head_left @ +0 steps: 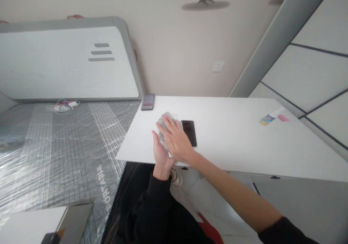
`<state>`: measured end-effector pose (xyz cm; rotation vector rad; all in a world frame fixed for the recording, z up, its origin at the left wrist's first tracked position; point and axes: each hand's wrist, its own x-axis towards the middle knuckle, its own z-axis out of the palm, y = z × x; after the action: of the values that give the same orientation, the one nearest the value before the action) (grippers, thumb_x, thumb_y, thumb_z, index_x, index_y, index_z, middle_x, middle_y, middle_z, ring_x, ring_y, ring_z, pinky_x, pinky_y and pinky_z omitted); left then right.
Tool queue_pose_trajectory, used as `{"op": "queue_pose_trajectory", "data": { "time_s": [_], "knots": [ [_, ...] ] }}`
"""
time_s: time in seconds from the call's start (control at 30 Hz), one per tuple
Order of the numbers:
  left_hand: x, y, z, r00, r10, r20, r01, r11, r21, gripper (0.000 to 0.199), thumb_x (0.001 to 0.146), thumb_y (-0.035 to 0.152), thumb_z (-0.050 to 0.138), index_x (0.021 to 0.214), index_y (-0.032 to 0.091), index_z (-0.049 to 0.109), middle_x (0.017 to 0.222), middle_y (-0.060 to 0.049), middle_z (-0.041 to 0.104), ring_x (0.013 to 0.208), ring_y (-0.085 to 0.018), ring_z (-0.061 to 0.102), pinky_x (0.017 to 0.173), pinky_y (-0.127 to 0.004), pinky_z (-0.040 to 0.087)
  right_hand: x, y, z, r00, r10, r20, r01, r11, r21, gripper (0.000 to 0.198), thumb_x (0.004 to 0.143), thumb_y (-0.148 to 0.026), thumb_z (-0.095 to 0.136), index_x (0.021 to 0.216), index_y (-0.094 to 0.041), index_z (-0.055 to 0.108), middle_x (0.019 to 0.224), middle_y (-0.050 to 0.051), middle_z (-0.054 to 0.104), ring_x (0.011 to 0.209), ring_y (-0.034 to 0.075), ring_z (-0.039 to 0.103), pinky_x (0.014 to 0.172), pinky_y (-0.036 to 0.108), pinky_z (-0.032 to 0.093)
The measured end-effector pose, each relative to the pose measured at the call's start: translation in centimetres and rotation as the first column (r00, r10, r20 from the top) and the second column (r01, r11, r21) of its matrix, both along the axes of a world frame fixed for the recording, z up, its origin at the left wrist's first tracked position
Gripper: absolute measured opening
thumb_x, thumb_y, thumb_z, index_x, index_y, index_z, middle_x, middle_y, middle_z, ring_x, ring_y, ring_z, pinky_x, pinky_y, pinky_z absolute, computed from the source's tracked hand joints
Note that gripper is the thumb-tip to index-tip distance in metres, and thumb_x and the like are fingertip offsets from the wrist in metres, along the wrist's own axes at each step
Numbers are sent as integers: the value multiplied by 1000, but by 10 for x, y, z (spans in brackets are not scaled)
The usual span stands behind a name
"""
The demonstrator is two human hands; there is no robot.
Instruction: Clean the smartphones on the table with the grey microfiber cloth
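Note:
Over the table's near left part, my two hands meet around a crumpled grey, thin, cloth-like piece. My right hand lies on top of it, fingers stretched and pressed against it. Below, my left hand supports it palm up, thumb raised at the left side; its other fingers are hidden. White edges of a flat thing show between the hands, but its kind is not clear. Right beside my right hand, a black phone lies flat on the white table.
A small dark box-like thing, blurred, stands at the table's far left corner. A blue and yellow packet and a pink piece lie at the right. Left is a plastic-covered mattress with a tangled cable bundle.

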<state>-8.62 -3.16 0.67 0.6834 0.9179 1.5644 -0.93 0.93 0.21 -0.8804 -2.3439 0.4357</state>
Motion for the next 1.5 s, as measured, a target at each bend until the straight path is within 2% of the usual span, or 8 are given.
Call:
{"op": "queue_pose_trajectory", "data": {
  "time_s": [0.13, 0.33, 0.47, 0.63, 0.8, 1.03, 1.27, 1.5],
  "knots": [
    [7, -2, 3, 989, -108, 99, 109, 994, -2, 89, 99, 79, 8, 163, 28, 42, 163, -6, 53, 154, -30, 46, 121, -50, 47, -1, 12, 6, 989, -145, -29, 146, 989, 16, 70, 104, -25, 38, 169, -7, 20, 179, 19, 6, 167, 34, 5, 133, 64, 16],
    [8, -1, -11, 978, 53, 203, -47, 998, -33, 76, 104, 70, 16, 156, 29, 52, 159, -4, 58, 157, -23, 41, 127, -43, 41, 9, -11, -12, 999, 48, 15, -47, 999, -22, 63, 105, -30, 40, 166, -14, 35, 176, 15, 26, 165, 32, 20, 133, 60, 20],
    [13, -3, -7, 976, -93, 197, 96, 995, -6, 80, 102, 74, 11, 154, 30, 54, 164, -3, 52, 157, -28, 41, 126, -50, 41, 14, 4, -12, 996, -81, -33, 81, 996, -22, 62, 106, -28, 30, 166, -10, 33, 177, 18, 23, 165, 33, 20, 133, 63, 19],
    [4, -1, -9, 976, 48, 211, -22, 992, -126, 85, 99, 78, 21, 146, 20, 61, 153, -12, 63, 155, -31, 44, 125, -48, 41, 15, -24, -30, 1000, -5, -1, 5, 999, 35, 69, 104, -23, 35, 171, -15, 18, 178, 15, 20, 167, 31, 15, 132, 63, 23],
    [13, -4, -11, 970, -96, 225, 114, 991, -70, 85, 100, 76, 13, 150, 24, 58, 157, -9, 60, 154, -29, 46, 123, -51, 44, 17, -5, -20, 990, -132, -43, 134, 990, 51, 68, 104, -30, 38, 168, -10, 27, 176, 20, 24, 165, 37, 18, 131, 67, 20],
    [1, -4, -12, 981, -23, 193, 51, 989, -142, 97, 94, 85, 13, 145, 19, 62, 148, -13, 67, 151, -32, 50, 123, -48, 44, 16, -25, -44, 998, -35, -49, 39, 994, 98, 82, 106, -32, 39, 171, -20, -11, 180, 17, 12, 165, 38, 17, 131, 66, 24],
    [0, -6, -6, 973, -136, 186, 155, 983, -94, 89, 99, 78, 14, 145, 22, 64, 149, -10, 67, 155, -29, 45, 126, -47, 40, 4, 4, -24, 979, -164, -123, 175, 981, 85, 75, 104, -33, 40, 171, -12, 11, 177, 20, 23, 166, 35, 16, 133, 65, 19],
    [-5, -3, -10, 970, 5, 244, 27, 991, -131, 81, 102, 73, 19, 149, 20, 60, 155, -12, 61, 154, -30, 46, 125, -48, 43, 4, -15, -32, 999, 10, -47, -6, 998, 67, 72, 105, -33, 36, 170, -8, 17, 177, 20, 22, 166, 35, 17, 132, 64, 22]
  ]
}}
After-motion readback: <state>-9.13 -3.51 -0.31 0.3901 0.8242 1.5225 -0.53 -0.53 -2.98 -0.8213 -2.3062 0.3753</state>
